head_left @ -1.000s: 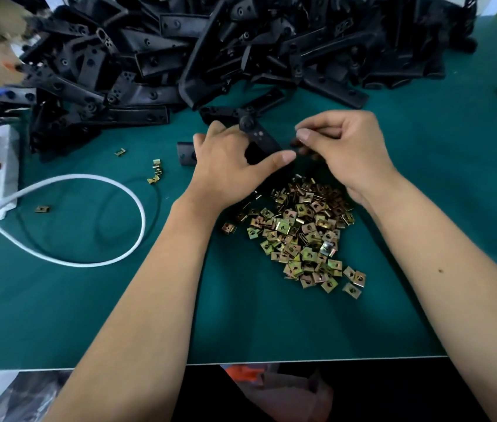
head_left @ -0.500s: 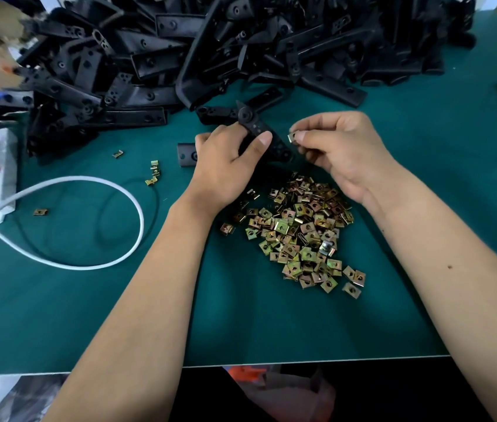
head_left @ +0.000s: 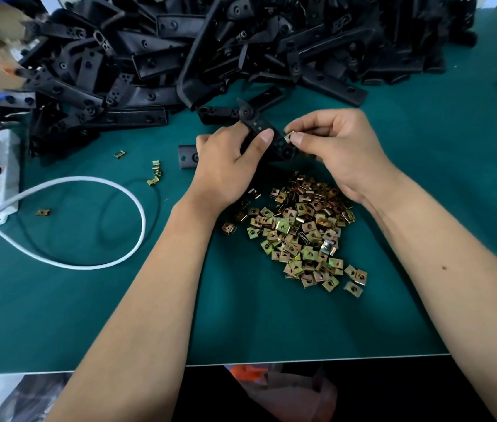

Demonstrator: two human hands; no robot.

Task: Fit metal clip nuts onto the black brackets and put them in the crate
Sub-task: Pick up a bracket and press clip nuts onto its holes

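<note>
Black, stiff bracket [head_left: 267, 134] is gripped mid-length in the curled left hand [head_left: 226, 166], just above the green counter [head_left: 89, 315]. Right hand [head_left: 335, 150] pinches one clip nut [head_left: 289, 137] between thumb and forefinger, touching the bracket's edge. Light, springy and probably slippery, the nut is best held by its flat sides; the loose heap [head_left: 299, 233] lies below.

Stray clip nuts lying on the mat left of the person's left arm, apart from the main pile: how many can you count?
4: one nearest the brackets, two close together right of it, one beside the white cable. Others may be hidden.
</note>
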